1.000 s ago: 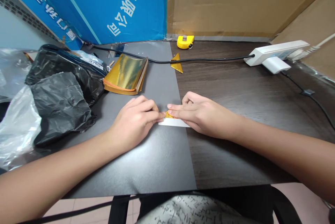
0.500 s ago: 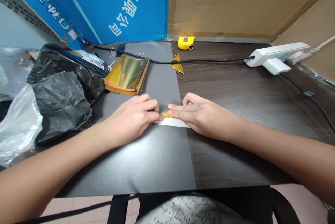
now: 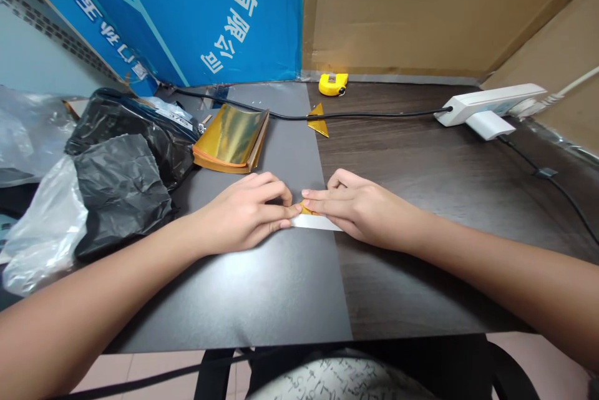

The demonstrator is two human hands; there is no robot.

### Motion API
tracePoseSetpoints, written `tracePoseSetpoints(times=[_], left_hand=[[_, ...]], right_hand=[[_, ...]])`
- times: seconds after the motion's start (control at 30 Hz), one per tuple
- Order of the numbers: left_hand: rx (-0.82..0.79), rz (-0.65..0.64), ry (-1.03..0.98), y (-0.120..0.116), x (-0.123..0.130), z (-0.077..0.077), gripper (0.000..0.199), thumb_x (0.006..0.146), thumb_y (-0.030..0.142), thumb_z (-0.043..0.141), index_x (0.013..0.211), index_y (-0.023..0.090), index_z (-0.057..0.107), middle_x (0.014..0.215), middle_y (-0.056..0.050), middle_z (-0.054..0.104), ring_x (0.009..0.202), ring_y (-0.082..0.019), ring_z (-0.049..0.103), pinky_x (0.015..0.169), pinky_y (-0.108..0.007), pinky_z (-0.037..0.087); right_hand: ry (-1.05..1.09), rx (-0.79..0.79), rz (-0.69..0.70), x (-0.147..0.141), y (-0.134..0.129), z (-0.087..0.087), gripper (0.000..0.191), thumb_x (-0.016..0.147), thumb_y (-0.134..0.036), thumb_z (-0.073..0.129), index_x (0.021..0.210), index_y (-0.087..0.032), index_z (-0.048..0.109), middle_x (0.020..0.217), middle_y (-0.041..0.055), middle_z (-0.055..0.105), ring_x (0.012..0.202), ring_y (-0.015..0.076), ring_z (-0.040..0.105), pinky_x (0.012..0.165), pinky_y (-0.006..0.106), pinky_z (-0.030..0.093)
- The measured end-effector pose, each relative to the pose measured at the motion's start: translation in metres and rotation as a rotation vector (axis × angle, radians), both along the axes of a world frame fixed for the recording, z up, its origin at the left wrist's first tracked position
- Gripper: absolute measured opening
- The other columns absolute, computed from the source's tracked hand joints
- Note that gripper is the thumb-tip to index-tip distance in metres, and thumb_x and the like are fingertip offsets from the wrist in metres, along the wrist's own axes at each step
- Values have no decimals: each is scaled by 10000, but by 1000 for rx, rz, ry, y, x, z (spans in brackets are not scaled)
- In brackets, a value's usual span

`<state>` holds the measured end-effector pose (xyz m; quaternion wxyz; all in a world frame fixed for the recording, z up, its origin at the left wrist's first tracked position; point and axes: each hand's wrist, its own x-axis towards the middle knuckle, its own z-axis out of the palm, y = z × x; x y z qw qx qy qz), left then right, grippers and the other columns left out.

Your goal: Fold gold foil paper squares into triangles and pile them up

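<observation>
A small folded paper (image 3: pixel 316 221), white underneath with a gold face showing, lies on the edge of the dark grey mat (image 3: pixel 276 287). My left hand (image 3: pixel 243 214) holds its left end, the fingertips curled over it. My right hand (image 3: pixel 358 205) comes from the other side, its fingers pressing on the gold part. The fingertips nearly meet and hide most of the gold face. Beyond the hands lies a stack of gold foil paper sheets (image 3: pixel 231 140). A small gold paper triangle (image 3: pixel 318 121) stands farther off.
Black plastic bags (image 3: pixel 122 191) and clear plastic (image 3: pixel 44 231) are heaped at the left. A yellow tape measure (image 3: pixel 333 83), a black cable (image 3: pixel 374 115) and a white power strip (image 3: pixel 486 105) lie along the back of the dark wood desk (image 3: pixel 421 200), before cardboard (image 3: pixel 393 13) and a blue board (image 3: pixel 187 13).
Both hands stay on the folded paper, with the left fingers shifted slightly. The whole scene sits a little lower in view, so the head has tilted upward.
</observation>
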<state>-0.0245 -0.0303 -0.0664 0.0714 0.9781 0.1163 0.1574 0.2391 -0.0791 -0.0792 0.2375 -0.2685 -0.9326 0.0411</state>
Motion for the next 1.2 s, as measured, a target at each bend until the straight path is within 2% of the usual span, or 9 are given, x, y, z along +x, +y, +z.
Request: tracePoseSetpoints(times=[0.1,0.2,0.33,0.47,0.6,0.9,1.03,1.2], left_hand=[[-19,5,34,-3,1,1,265,1035,304,514,1159,181,713,1143,-99,698,1053,-216,609,886,-356,493],[-16,-5,47,-4,1,1,258,1046,290,496,1157,173,697,1290,-84,692,1218,-241,593,988,-387,484],[20,1,56,-6,1,-2,241,1053,280,480,1110,171,687,1346,-64,684,1310,-247,572,1018,-394,475],[52,4,77,-9,2,-2,251,1057,288,464,1070,157,678,1365,-77,675,1325,-268,574,997,-404,482],[68,11,97,-10,3,-2,258,1060,288,449,1114,160,666,1406,-84,648,1342,-281,562,980,-419,485],[81,13,129,-12,4,1,255,1058,260,441,1120,150,662,1420,-96,634,1311,-272,572,988,-426,478],[81,11,117,-12,5,1,254,1056,256,450,1158,150,657,1412,-93,640,1299,-269,578,992,-423,475],[93,7,132,-11,5,1,260,1061,263,432,1107,148,661,1423,-101,630,1303,-270,572,979,-418,475]], right_hand=[[48,-7,-50,5,2,-4,270,1027,-201,543,1208,-136,733,1278,97,725,943,194,652,851,373,592],[80,5,-107,10,5,-8,239,1001,-262,609,1123,-128,765,1238,118,739,908,205,648,834,386,602],[65,33,-95,11,6,-9,258,1015,-287,583,1066,-126,778,1175,122,757,912,217,645,820,399,609],[37,57,-91,8,5,-8,286,1029,-291,546,1074,-129,776,1153,129,751,914,223,628,824,405,613],[21,65,-87,6,4,-5,294,1029,-283,539,1086,-111,771,1141,139,741,934,233,614,842,406,612],[7,44,-98,5,3,-4,298,1031,-261,524,1087,-87,759,1142,140,732,934,238,599,858,404,603],[7,49,-51,7,7,-4,286,1033,-263,526,1094,-101,754,1142,130,739,938,227,619,861,394,598],[-33,61,32,15,17,2,286,1024,-228,514,1078,-97,762,1137,147,729,948,236,587,848,400,582]])
